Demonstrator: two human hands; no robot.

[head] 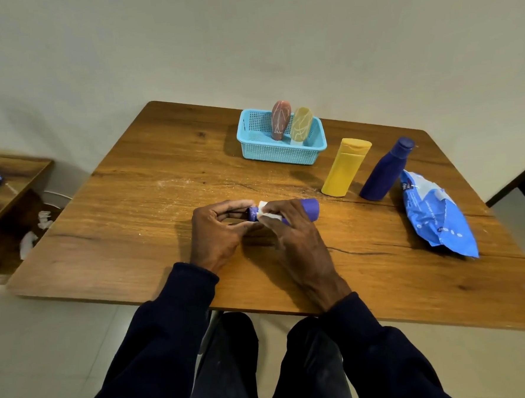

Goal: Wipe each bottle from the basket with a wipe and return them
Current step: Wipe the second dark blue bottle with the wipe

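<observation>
In front of the basket, the left hand pinches the purple bottle by its cap, likely to keep it still — so the right hand, pinching the wipe, can rub it.

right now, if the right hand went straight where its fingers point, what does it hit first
Likely the left hand, fingers gripping the cap end of the purple plastic bottle, beyond the right hand and its white wipe; depth unclear.
</observation>
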